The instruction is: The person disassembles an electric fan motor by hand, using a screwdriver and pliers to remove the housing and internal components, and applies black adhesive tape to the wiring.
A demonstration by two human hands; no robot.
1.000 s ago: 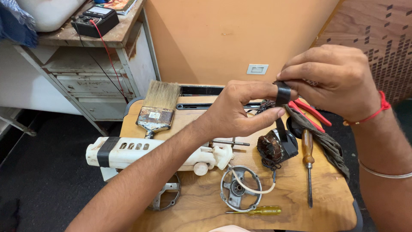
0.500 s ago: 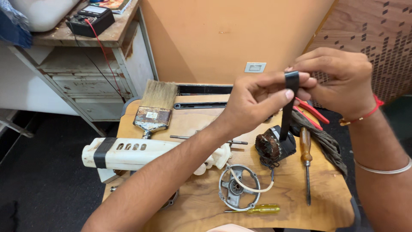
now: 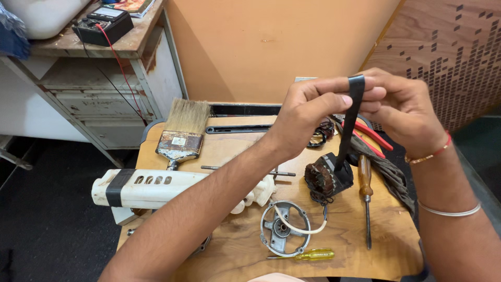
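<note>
Both hands are raised above a small wooden table (image 3: 360,250). My left hand (image 3: 308,117) and my right hand (image 3: 404,107) pinch the top of a strip of black tape (image 3: 350,125) between their fingertips. The strip hangs taut down to a small motor core with copper windings (image 3: 326,180) that lies on the table. A red thread band and a metal bangle circle my right wrist.
On the table lie a wide paintbrush (image 3: 182,133), a white plastic appliance housing (image 3: 156,187), a round metal bracket (image 3: 285,228), a yellow tester screwdriver (image 3: 310,255), a wooden-handled screwdriver (image 3: 365,190), red-handled pliers (image 3: 373,137) and a grey rag (image 3: 389,172). A shelf with a multimeter (image 3: 102,23) stands at left.
The hands have risen and drawn the black tape out longer; it now stretches from the fingertips down to the motor core.
</note>
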